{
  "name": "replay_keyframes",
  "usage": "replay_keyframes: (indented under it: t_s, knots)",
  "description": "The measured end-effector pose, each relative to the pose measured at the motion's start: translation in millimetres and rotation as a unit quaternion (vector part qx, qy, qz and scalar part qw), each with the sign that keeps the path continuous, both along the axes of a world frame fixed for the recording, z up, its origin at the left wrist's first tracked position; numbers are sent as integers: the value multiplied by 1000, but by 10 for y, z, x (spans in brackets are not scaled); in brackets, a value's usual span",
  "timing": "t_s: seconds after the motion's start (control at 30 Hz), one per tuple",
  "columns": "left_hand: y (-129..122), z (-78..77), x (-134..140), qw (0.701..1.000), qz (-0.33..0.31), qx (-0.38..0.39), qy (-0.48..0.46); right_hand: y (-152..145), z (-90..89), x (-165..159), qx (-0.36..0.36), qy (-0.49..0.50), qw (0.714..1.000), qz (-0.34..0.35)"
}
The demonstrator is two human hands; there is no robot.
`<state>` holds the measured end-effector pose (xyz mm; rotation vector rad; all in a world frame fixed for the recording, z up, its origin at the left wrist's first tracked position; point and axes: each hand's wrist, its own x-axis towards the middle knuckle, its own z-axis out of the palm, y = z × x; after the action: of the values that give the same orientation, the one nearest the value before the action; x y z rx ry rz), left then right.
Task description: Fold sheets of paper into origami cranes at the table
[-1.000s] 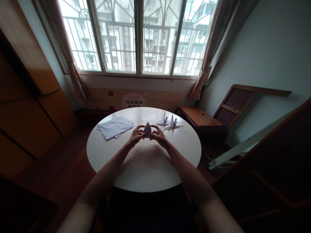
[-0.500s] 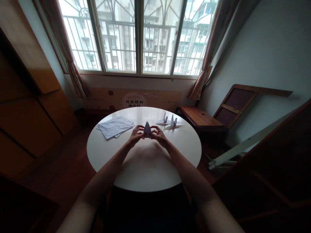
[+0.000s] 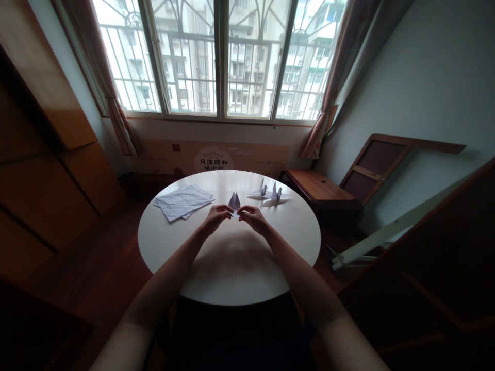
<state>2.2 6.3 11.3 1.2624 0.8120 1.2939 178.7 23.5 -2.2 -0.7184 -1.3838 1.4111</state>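
Note:
Over the middle of the round white table (image 3: pixel 240 263) I hold a piece of folded paper (image 3: pixel 234 201), its pale points standing upward and its lower edge between my fingers. My left hand (image 3: pixel 217 217) pinches it from the left side. My right hand (image 3: pixel 251 217) pinches it from the right, fingertips close to those of the left. The fingers cover the lower part of the paper. Beyond my right hand stand two finished-looking paper cranes (image 3: pixel 277 193) side by side. A loose pile of creased paper sheets (image 3: pixel 184 201) lies beyond my left hand.
A wooden bench (image 3: pixel 320 186) stands past the table's right edge, with a framed wooden panel (image 3: pixel 375 165) leaning by the wall. Orange-brown cabinets (image 3: pixel 54 206) are on the left. Barred windows (image 3: pixel 220 62) with curtains fill the back.
Both hands have moved slightly lower on the folded paper and their fingers have come closer together. Its points now show apart, where before it looked like one peak.

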Motion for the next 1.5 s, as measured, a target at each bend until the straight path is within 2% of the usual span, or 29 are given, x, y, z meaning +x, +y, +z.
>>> replay_keyframes:
  t_s: [0.2,0.53,0.97,1.17,1.37,1.5]
  knots:
    - [-17,26,4,998,-18,-41,-33,-43,41,-25,-8,23,1000,3]
    - [-23,-16,-3,998,-45,-22,-27,1,-17,-11,-17,33,999,14]
    - [-28,-8,8,996,-37,-62,-44,54,-93,6,-19,4,1000,-3]
    - [59,-91,-20,999,18,6,-26,78,-127,10,-14,-13,999,-27]
    - [83,-135,-41,999,-40,22,25,72,-96,25,20,-37,999,-12]
    - [101,-164,-49,999,-30,12,7,31,-60,24,14,-53,998,-12]
